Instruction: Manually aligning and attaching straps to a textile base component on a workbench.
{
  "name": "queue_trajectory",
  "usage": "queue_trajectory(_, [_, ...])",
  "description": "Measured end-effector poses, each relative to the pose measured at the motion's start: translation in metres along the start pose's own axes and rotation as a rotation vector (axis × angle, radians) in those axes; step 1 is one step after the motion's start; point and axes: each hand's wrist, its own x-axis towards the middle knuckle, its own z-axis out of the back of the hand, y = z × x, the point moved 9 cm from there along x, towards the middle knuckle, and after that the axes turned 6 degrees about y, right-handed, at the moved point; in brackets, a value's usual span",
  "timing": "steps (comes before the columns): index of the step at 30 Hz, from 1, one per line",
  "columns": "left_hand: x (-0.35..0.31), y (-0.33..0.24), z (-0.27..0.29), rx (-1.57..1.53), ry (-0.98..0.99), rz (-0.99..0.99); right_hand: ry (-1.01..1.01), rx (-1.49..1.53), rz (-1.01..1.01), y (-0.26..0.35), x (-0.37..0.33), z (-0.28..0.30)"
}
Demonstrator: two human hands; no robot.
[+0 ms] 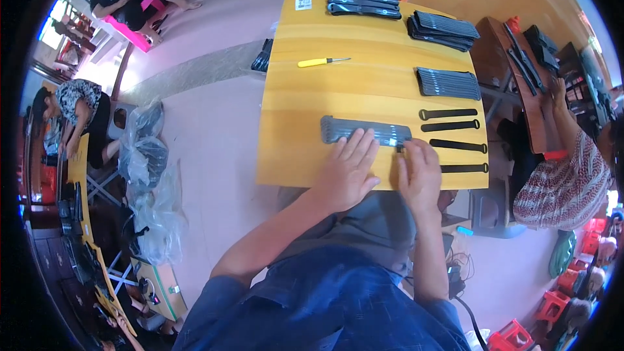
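Note:
A flat pack of black straps lies crosswise on the yellow wooden table, near its front edge. It looks wrapped in clear film, with a small white label toward its right end. My left hand rests flat on it, fingers stretched out. At the pack's right end my right hand has its fingers bent, thumb and fingertips at the corner; the exact grip is partly hidden. Right of it lie single black straps in a column, each with a ring at one end; my right hand's fingers are close to the lowest ones.
A yellow-handled screwdriver lies farther back on the table. Stacks of black strap packs line its right and far sides. Clear plastic bags lie on the floor at left. People sit at other tables on both sides.

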Motion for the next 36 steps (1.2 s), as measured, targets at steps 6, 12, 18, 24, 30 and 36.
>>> queue_trajectory(6, [0.025, -0.01, -0.013, 0.01, 0.043, -0.048, 0.184, -0.125, 0.075, -0.002, -0.006, -0.04])
queue_trajectory(12, [0.029, 0.007, -0.031, -0.029, 0.116, -0.04, 0.329, -0.153, 0.046, -0.014, -0.014, -0.058])
queue_trajectory(18, [0.0, 0.041, -0.006, 0.05, 0.234, 0.08, 0.369, -0.157, 0.011, -0.018, -0.014, -0.058])
queue_trajectory(24, [-0.038, 0.082, 0.019, 0.184, 0.279, 0.198, 0.362, -0.175, 0.041, -0.019, -0.017, -0.058])
queue_trajectory(30, [-0.064, 0.093, 0.023, 0.29, 0.194, 0.219, 0.353, -0.182, 0.057, -0.018, -0.019, -0.06])
queue_trajectory(36, [-0.09, 0.094, 0.025, 0.282, 0.032, 0.281, 0.307, -0.236, 0.092, 0.003, -0.019, -0.065])
